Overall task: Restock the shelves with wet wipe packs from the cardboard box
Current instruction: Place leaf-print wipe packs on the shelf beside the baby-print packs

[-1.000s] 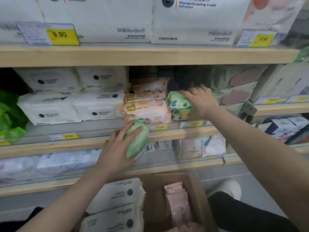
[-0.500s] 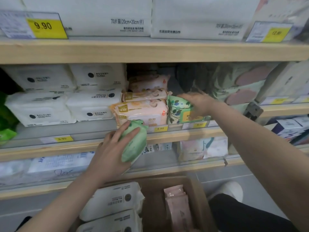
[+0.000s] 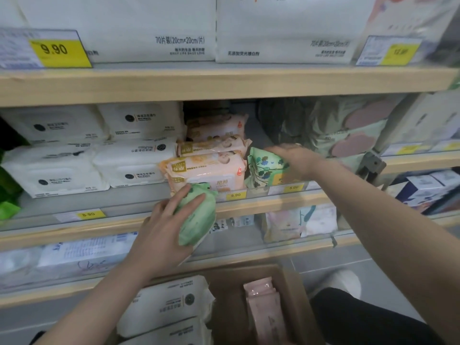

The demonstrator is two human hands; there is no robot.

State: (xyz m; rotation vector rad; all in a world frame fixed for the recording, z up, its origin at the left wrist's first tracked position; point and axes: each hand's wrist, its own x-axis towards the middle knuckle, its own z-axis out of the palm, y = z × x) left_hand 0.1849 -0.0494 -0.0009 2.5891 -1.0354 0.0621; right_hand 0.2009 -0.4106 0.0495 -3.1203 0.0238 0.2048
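My left hand (image 3: 161, 235) grips a plain green wet wipe pack (image 3: 199, 215) in front of the middle shelf's edge (image 3: 273, 204). My right hand (image 3: 296, 160) reaches onto that shelf and holds a green floral wet wipe pack (image 3: 263, 168), which stands just right of the stacked orange packs (image 3: 209, 168). Below me the open cardboard box (image 3: 291, 290) holds white packs (image 3: 164, 305) on its left and pink packs (image 3: 266, 312) on its right.
White packs (image 3: 134, 163) fill the middle shelf's left side; big green-and-pink bags (image 3: 348, 135) stand at its right. Large white packs (image 3: 119, 28) line the top shelf. Yellow price tags (image 3: 235, 195) run along the shelf fronts. My white shoe (image 3: 343, 282) is on the grey floor.
My right hand has pushed the floral pack down and further onto the shelf beside the orange packs. My left hand has kept the plain green pack at about the same spot.
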